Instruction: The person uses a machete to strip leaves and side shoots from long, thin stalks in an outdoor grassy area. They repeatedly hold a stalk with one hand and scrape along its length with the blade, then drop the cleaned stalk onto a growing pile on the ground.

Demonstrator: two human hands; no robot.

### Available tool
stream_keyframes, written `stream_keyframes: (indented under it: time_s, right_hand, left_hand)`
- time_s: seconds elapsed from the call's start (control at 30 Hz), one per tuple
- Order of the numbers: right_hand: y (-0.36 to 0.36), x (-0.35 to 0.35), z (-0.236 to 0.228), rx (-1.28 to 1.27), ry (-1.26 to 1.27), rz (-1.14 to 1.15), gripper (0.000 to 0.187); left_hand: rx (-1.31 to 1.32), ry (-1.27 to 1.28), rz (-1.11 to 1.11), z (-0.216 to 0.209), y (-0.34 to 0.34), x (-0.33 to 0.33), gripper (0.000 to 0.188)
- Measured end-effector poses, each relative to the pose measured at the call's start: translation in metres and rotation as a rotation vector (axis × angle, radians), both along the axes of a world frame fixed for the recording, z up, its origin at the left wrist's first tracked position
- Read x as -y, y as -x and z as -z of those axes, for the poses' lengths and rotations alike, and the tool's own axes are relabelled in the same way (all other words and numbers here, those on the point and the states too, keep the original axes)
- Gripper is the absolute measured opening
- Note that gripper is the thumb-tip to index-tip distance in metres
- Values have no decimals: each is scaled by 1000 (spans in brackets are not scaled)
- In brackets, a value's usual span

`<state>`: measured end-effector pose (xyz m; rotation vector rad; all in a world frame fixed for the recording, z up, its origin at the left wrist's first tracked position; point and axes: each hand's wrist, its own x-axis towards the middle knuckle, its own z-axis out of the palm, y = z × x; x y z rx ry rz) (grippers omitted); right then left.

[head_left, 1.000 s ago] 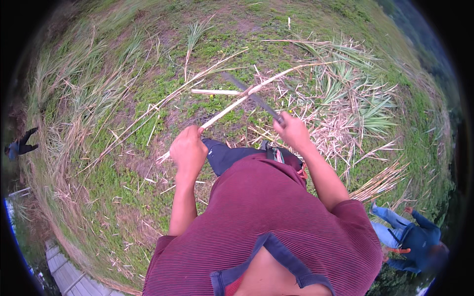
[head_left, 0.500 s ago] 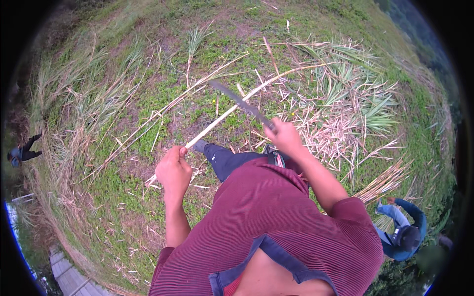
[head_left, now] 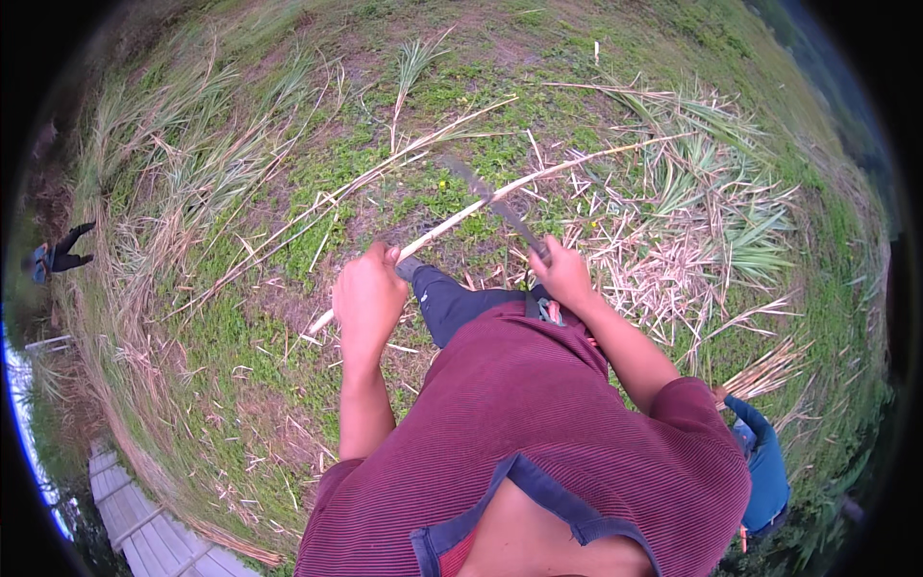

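My left hand [head_left: 370,298] is closed around the lower part of a long pale cane stalk [head_left: 437,231], whose butt end sticks out below the fist. From there the stalk slants away to the far right, thinning toward its tip. My right hand [head_left: 563,274] grips the dark handle of a machete [head_left: 514,222]. Its blade points up and left and crosses the stalk beyond my left hand; the blade's end is blurred. Whether the edge touches the stalk, I cannot tell.
Green leaves and cut pale pieces lie in a heap [head_left: 663,255] to the right. Long stalks [head_left: 336,197] lie across the grass ahead. At the lower right a person [head_left: 764,462] bends beside a bundle of canes [head_left: 774,370]. Another person [head_left: 62,255] stands far left.
The view has shifted, so the ground sits farther right. Both hands keep their holds, with the blade still crossing the stalk. The person at lower right has changed posture, an arm now at the bundle.
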<state>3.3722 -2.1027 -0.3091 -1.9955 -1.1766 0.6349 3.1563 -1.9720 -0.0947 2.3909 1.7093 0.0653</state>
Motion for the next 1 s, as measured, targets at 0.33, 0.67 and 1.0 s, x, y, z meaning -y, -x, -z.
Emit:
stream_keyframes:
  time_s: [0.33,0.67,1.0]
  right_hand:
    - [16,-10,-14,-72,-25,-101,33]
    - [55,-16,-78,-79,-165,-282,27]
    - [-21,12,3,-113,203,190,35]
  left_hand:
    - [53,163,13,-12,8,-14,21]
    - [66,29,271,1,-3,-28,17]
    - [34,31,282,-1,-16,-24,19]
